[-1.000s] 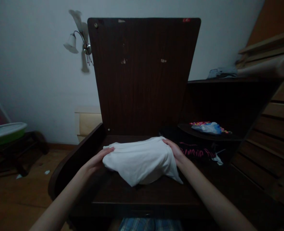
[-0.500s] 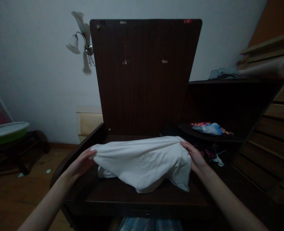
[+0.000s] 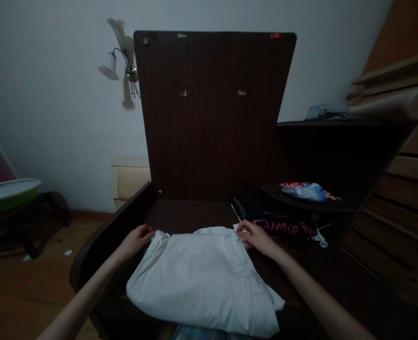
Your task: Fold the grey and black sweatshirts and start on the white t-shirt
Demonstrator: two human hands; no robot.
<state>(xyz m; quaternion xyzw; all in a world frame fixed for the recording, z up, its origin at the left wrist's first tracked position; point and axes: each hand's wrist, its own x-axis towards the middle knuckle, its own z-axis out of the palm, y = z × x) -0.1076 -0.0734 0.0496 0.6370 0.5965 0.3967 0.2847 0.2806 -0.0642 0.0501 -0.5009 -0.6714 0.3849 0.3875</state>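
Observation:
A white cloth garment (image 3: 201,278), perhaps a shirt, spreads over the front of the dark wooden desk (image 3: 187,208) and hangs past its near edge toward my lap. My left hand (image 3: 138,240) pinches its far left corner, where the fabric bunches up. At the far right corner, my right hand (image 3: 254,236) grips the cloth between thumb and fingers. Both hands are closed, about the cloth's upper width apart. Part of the fabric lies folded behind the straight upper edge between them.
A tall dark panel (image 3: 212,113) rises behind the desk. To the right, a black item with pink lettering (image 3: 283,226) lies below a shelf bearing a plastic bag (image 3: 306,191). A green basin (image 3: 10,196) stands on a stool at left. A wall lamp (image 3: 110,66) hangs behind.
My hands have come down and closer together, gripping the cloth's upper corners. The cloth has dropped toward me, now draping over the desk's front edge and uncovering the desk behind it.

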